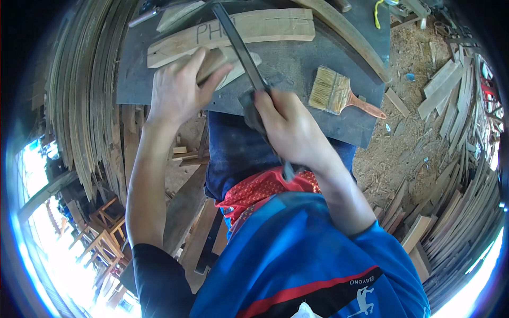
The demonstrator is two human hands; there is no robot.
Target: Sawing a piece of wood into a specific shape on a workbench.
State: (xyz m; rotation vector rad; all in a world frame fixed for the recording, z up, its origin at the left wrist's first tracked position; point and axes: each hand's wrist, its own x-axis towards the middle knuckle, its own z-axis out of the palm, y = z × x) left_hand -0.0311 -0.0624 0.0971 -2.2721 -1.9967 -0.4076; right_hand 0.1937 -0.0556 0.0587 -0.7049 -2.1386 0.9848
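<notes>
Over the near left part of the dark tabletop, my left hand [177, 90] is closed round a short wooden block [211, 64], thumb on one side and fingers on the other. A paler wood piece [237, 64] lies against that block. My right hand [291, 124] grips a long, narrow, dark metal bar [236, 42], which slants from the table's far side back toward my lap. A dark grey part [249, 106] sticks out beside the grip; its kind is unclear. Behind my hands rests a slightly curved board [260, 26] with pencil marks.
A wide paintbrush [331, 91] lies on the right of the dark tabletop [339, 124]. Beyond it, a long curved wooden piece [350, 32] spans the corner. Stacked planks [87, 95] rise at the left. Sawdust and offcuts [445, 79] cover the floor at the right.
</notes>
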